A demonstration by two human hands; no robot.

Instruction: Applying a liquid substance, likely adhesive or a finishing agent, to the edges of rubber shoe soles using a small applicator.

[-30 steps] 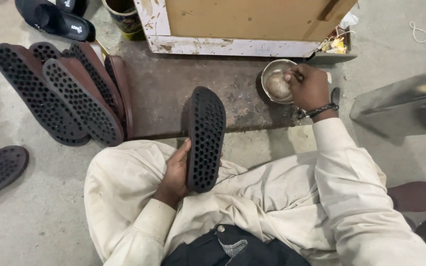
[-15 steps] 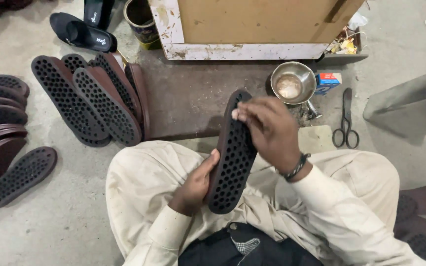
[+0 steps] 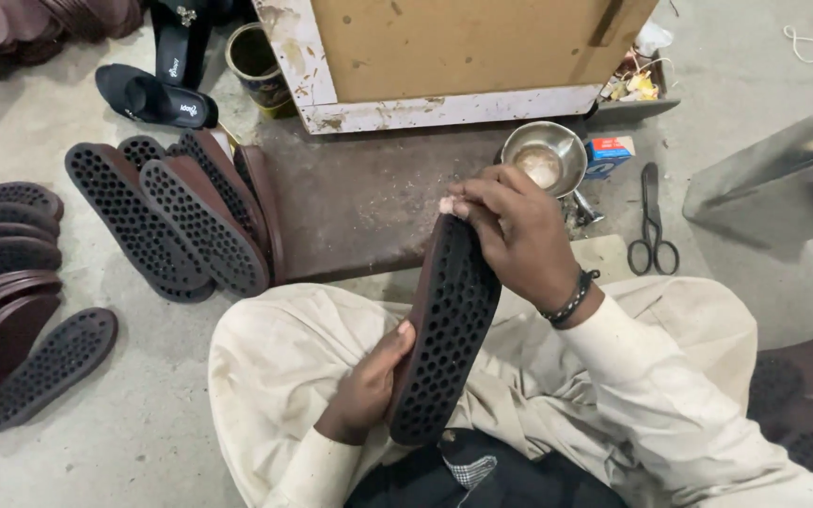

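Head view. Item: black perforated shoe sole (image 3: 446, 334), upright over the lap, near centre. Left hand (image 3: 369, 386): closed round the sole's lower left edge, thumb on the rim. Right hand (image 3: 518, 235): fingers curled over the top end, fingertips pressing the edge. Judgement: steady the base firmly; work along the rim evenly. Steel bowl (image 3: 544, 158) far right; scissors (image 3: 653, 224) beside it.

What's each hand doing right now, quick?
Left hand: closed on the lower edge of the shoe sole.
Right hand: fingers curled over the sole's top end, holding it.
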